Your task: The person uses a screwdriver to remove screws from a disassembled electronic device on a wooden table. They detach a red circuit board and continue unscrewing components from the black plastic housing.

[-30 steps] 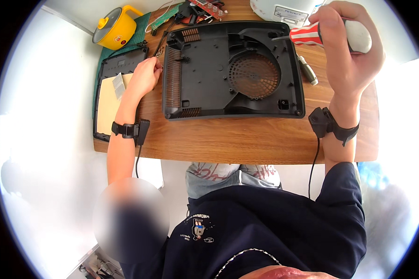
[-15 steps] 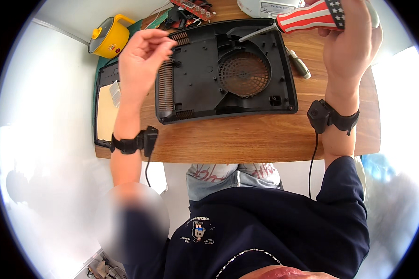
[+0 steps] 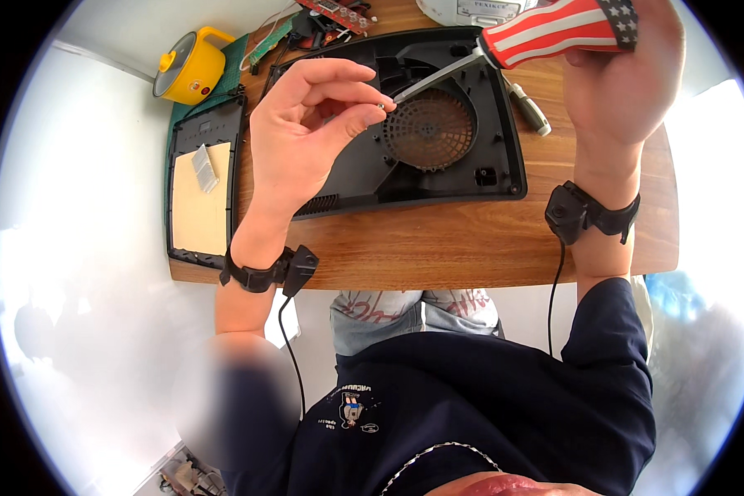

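My right hand [image 3: 624, 91] is wrapped around the striped handle of a screwdriver [image 3: 558, 33], red and white with stars on a dark end. Its steel shaft slants down to the left over a black plastic housing [image 3: 494, 140]. At the tip, thumb and forefinger of my left hand [image 3: 298, 136] pinch a tiny brassy screw [image 3: 381, 106]; its other fingers are curled loosely above. Beneath them, the housing lies open side up, with a round vent grille [image 3: 430, 136] and several posts. My left hand hides the housing's left side.
A second screwdriver [image 3: 529, 109] lies right of the housing. To the left, a black frame with a beige panel [image 3: 200, 215] rests partly on a green mat [image 3: 176, 161]. A yellow pot [image 3: 194, 66], a red circuit board [image 3: 339, 11] and a white appliance [image 3: 471, 10] stand farther back.
My left hand has moved right, from the housing's left side to the screwdriver tip. The tip has swung lower and left, and the housing has shifted slightly.
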Available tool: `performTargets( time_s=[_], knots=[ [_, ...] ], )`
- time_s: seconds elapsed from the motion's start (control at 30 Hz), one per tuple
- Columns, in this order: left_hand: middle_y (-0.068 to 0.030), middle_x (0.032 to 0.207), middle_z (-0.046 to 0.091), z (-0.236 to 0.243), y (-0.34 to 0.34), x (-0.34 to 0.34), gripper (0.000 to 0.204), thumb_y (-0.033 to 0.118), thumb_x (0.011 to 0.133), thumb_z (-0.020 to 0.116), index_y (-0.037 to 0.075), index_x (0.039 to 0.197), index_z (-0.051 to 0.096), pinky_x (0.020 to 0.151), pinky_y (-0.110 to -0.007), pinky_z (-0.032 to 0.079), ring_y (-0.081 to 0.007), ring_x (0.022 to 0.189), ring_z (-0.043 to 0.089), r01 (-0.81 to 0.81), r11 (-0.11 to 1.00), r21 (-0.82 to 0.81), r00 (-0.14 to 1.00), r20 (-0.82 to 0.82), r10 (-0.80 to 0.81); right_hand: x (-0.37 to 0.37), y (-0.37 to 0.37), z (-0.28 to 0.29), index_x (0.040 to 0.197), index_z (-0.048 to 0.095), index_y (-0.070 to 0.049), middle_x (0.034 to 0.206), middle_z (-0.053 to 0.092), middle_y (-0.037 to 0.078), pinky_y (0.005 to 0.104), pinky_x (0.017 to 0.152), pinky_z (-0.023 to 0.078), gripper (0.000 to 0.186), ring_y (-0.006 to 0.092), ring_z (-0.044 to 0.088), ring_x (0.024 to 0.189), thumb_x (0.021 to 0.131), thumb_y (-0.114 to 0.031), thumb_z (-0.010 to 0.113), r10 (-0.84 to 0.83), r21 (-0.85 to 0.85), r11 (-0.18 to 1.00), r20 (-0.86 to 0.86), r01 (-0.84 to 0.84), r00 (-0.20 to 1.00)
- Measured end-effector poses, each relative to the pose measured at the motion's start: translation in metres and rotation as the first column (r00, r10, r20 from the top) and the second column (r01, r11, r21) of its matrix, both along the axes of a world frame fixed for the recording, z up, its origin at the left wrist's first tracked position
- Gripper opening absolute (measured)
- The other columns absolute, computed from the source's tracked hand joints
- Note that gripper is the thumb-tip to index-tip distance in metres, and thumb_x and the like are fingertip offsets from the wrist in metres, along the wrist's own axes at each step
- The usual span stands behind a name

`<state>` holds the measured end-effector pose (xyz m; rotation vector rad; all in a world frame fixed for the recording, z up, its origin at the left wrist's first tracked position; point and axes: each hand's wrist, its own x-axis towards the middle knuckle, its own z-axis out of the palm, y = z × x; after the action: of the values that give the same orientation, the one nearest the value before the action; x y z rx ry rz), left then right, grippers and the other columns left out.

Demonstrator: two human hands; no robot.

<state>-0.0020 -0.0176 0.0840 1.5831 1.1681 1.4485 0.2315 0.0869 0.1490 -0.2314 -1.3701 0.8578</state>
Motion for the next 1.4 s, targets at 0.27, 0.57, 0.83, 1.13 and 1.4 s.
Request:
performTargets(
  time_s=[0.27,0.57,0.83,1.13,1.4],
  knots=[
    [-0.0077,0.098,0.074,-0.009,0.000,-0.001,0.027,-0.006,0.090,0.076,0.001,0.113,0.065,0.075,-0.024,0.058,-0.0188,0.095,0.076,0.021,0.998,0.059,0.999,-0.048,-0.019,-0.005,-0.001,-0.002,0.085,0.061,-0.003,0.068,0.064,0.007,0.0210,0.045,0.037,0.048,0.0075,0.050,0.047,0.108,-0.040,0.041,0.069,0.054,0.996,0.078,-0.074,0.995],
    [-0.0065,0.099,0.074,-0.011,0.007,-0.002,0.023,-0.006,0.090,0.073,0.001,0.111,0.066,0.080,-0.024,0.056,-0.0135,0.093,0.073,0.028,0.998,-0.050,0.996,-0.080,-0.032,-0.012,0.002,-0.004,0.085,0.061,-0.001,0.070,0.064,0.006,0.0241,0.054,0.043,0.047,0.0092,0.057,0.057,0.104,-0.042,0.048,-0.147,0.260,0.961,0.187,0.095,0.971],
    [-0.0025,0.096,0.074,-0.016,0.014,0.004,0.021,-0.003,0.090,0.074,0.004,0.109,0.069,0.078,-0.023,0.055,-0.0081,0.087,0.070,0.059,0.995,-0.078,0.982,-0.174,-0.072,-0.011,0.013,-0.015,0.088,0.062,-0.004,0.070,0.067,0.005,0.0237,0.058,0.048,0.045,0.0097,0.062,0.061,0.097,-0.047,0.064,0.053,0.137,0.988,0.148,-0.073,0.988],
    [-0.0038,0.100,0.071,-0.009,0.039,0.004,0.026,-0.004,0.093,0.071,0.003,0.118,0.067,0.087,-0.025,0.057,-0.0151,0.098,0.073,0.094,0.992,-0.082,0.932,-0.342,-0.117,-0.017,0.006,-0.007,0.098,0.063,-0.002,0.074,0.067,0.004,0.0232,0.054,0.048,0.040,0.0082,0.061,0.059,0.100,-0.042,0.069,-0.126,-0.062,0.989,0.157,0.137,0.980],
    [-0.0032,0.094,0.067,-0.014,0.098,0.036,0.012,0.005,0.099,0.067,0.002,0.110,0.062,0.078,-0.025,0.052,-0.0106,0.085,0.063,0.111,0.991,-0.068,0.945,-0.302,-0.127,-0.006,0.022,-0.003,0.101,0.058,0.000,0.074,0.064,0.003,0.0235,0.056,0.046,0.038,0.0070,0.058,0.063,0.103,-0.036,0.068,-0.329,0.089,0.944,0.202,0.317,0.923]
  ],
)
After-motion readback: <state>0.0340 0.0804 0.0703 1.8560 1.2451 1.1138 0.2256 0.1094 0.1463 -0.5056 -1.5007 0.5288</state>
